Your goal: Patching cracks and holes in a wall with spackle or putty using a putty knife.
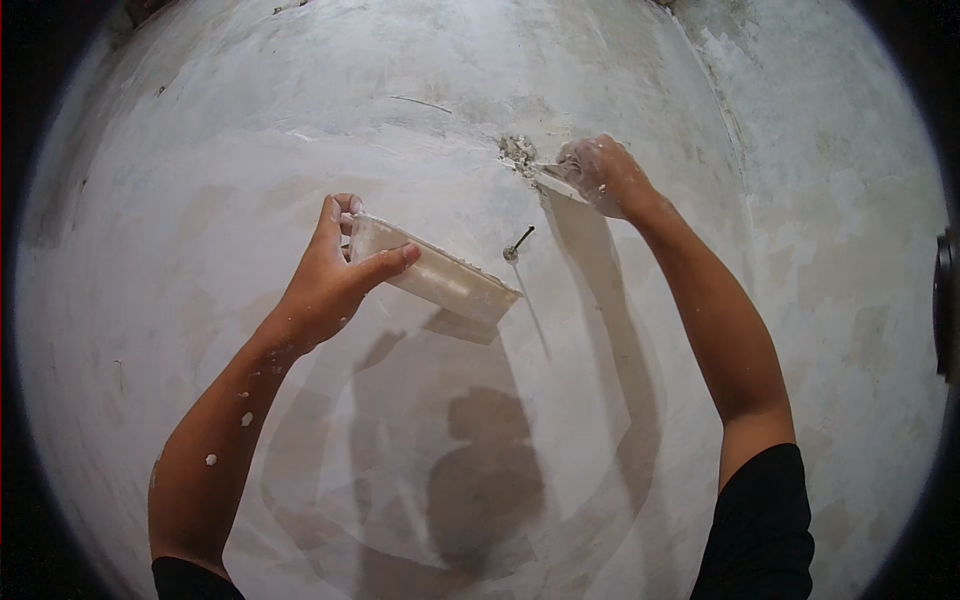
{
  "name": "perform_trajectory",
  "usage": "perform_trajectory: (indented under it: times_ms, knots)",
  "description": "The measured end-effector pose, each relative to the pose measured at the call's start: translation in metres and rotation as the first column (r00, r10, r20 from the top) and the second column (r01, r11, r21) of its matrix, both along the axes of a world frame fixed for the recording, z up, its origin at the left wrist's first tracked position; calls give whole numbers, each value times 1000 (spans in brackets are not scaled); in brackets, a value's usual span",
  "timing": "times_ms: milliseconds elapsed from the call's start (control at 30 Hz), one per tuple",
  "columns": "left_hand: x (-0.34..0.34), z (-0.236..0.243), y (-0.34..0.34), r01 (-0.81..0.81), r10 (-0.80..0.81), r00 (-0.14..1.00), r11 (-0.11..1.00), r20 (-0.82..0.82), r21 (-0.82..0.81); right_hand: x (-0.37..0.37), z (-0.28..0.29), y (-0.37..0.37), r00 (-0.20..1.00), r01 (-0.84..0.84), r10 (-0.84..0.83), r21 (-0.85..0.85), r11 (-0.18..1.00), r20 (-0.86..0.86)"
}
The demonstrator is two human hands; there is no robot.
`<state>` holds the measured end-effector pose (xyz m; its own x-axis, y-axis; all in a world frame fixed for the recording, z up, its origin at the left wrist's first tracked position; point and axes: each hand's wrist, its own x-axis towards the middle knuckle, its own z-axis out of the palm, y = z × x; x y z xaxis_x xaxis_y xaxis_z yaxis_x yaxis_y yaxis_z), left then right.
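A pale, long-sided trough (440, 272) sits just off the middle of the view toward 10 o'clock, tilted so that it slopes down toward 4 o'clock, with whitish paste along its upper edge. The left hand (335, 262) pinches its upper end, thumb flat on the near face, fingers bent behind. Toward 1 o'clock, the right hand (603, 178) has its fingers curled tightly around a thin blade (565, 187); the handle is hidden in the fist. The blade points toward 10 o'clock, its end beside a rough, crumbly patch (518, 152); I cannot tell whether they touch.

Between trough and blade, a thin green rod (524, 237) juts from the wall (260, 230), its slim shadow falling toward 5 o'clock. The wall is grey-white plaster, blotched with beige, smeared in broad strokes and scratched near 11 o'clock. At 1 to 2 o'clock a rough line (722, 100) runs down it like a corner. Broad shadows (485, 490) spread toward 6 o'clock. White spatters dot the left forearm (215, 455); black sleeves (760, 525) show at 5 and 7 o'clock. At 3 o'clock, a dark object (944, 305) stands at the rim.
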<state>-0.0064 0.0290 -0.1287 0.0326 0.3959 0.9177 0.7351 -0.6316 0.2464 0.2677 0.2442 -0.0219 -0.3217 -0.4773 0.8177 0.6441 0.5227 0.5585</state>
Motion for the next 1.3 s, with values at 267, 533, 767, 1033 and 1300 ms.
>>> perform_trajectory:
  times_ms: [267,533,767,1033,1300]
  knots:
    - [3,0,-6,-70,70,997,997,-15,21,-48,1,-28,975,177,-182,-47,983,-128]
    - [6,-3,-6,-101,101,995,995,-22,-5,-69,4,15,916,373,-367,7,928,-162]
    - [-2,-7,-1,-4,4,1000,1000,29,-10,-55,-8,4,924,380,-375,68,922,-74]
    - [-1,-6,-2,-8,10,999,1000,45,-29,-48,25,-29,924,351,-366,-134,927,-113]
    - [-4,-4,2,-24,24,1000,999,10,25,-69,38,-27,966,238,-258,-301,923,-30]
